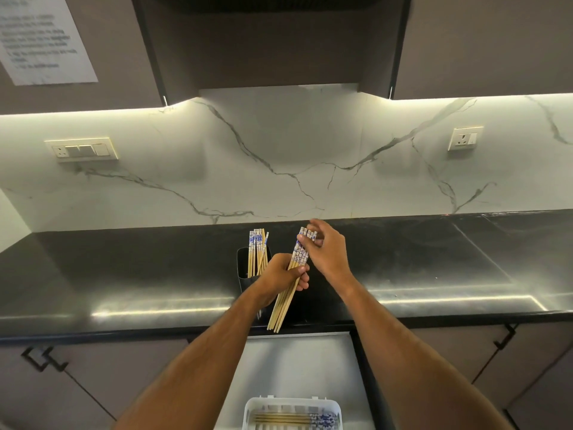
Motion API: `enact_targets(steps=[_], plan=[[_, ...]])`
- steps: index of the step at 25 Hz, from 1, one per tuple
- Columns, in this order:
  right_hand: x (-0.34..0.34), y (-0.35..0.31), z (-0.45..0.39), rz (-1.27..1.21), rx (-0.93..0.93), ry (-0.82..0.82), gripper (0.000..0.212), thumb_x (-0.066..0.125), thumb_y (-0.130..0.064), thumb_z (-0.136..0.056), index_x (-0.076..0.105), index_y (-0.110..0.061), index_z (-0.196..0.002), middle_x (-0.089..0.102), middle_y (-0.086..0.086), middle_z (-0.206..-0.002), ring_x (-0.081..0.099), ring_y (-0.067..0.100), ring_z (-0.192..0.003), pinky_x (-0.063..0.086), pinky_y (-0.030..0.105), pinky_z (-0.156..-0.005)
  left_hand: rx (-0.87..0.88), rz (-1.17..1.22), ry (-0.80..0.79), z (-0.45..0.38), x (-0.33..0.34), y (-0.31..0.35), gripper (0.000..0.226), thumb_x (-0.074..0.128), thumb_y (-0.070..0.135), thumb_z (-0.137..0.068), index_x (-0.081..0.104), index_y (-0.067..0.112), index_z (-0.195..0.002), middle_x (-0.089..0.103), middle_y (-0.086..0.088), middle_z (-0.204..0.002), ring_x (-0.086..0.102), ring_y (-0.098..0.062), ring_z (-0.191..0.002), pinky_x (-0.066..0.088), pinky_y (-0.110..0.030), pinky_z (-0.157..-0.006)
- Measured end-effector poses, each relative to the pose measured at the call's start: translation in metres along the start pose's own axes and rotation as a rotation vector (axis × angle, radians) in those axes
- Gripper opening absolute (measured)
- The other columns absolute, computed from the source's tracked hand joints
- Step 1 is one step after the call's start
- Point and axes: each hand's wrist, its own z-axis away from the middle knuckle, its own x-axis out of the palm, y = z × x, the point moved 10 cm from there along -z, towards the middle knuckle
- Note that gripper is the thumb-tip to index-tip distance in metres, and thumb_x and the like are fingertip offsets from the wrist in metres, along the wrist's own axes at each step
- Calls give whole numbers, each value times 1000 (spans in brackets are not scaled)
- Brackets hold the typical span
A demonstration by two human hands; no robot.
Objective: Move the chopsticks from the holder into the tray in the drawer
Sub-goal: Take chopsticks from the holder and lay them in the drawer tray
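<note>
A black holder (243, 268) stands on the dark counter with several wooden chopsticks (257, 252) upright in it, blue-and-white patterned ends up. My left hand (283, 276) grips a bundle of chopsticks (286, 297) around its middle, tilted, plain tips pointing down toward the drawer. My right hand (325, 246) pinches the patterned top ends of that same bundle. Below, a white tray (248, 411) lies in the open drawer (279, 361) with a few chopsticks (291, 418) lying flat in it.
The black counter (124, 274) runs the full width under a white marble backsplash with sockets (82, 149) at left and right. Dark cabinet doors with handles (43, 358) flank the drawer. A range hood (273, 41) hangs overhead.
</note>
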Motion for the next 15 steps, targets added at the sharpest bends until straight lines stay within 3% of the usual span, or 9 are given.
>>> enact_targets(steps=[3, 10, 13, 15], plan=[[4, -14, 2, 188, -87, -135, 57, 60, -37, -100, 46, -13, -150, 55, 7, -148, 51, 22, -137, 47, 41, -111, 9, -60, -8, 4, 6, 4, 14, 54, 8, -103, 65, -1, -106, 74, -18, -91, 75, -26, -85, 63, -38, -82], [12, -12, 27, 281, -102, -231, 50, 53, -29, -105, 44, -11, -151, 52, 9, -151, 49, 23, -140, 42, 38, -115, -18, -202, -31, 14, 8, -6, 15, 55, 7, -103, 64, -4, -107, 72, -17, -86, 74, -30, -84, 62, -46, -87], [28, -34, 42, 607, -427, -348, 56, 61, -25, -100, 42, -10, -151, 48, 9, -154, 42, 22, -144, 35, 41, -120, -58, -440, -81, 13, 9, -14, 13, 51, 4, -102, 61, 8, -111, 64, -12, -83, 63, -24, -77, 61, -42, -85], [54, -33, 63, 881, -627, -520, 41, 67, -19, -96, 57, -12, -135, 65, 7, -134, 60, 22, -125, 45, 42, -111, -45, -745, -146, 13, 8, -17, 14, 51, 5, -102, 62, 11, -109, 64, -12, -89, 61, -26, -80, 58, -43, -88]])
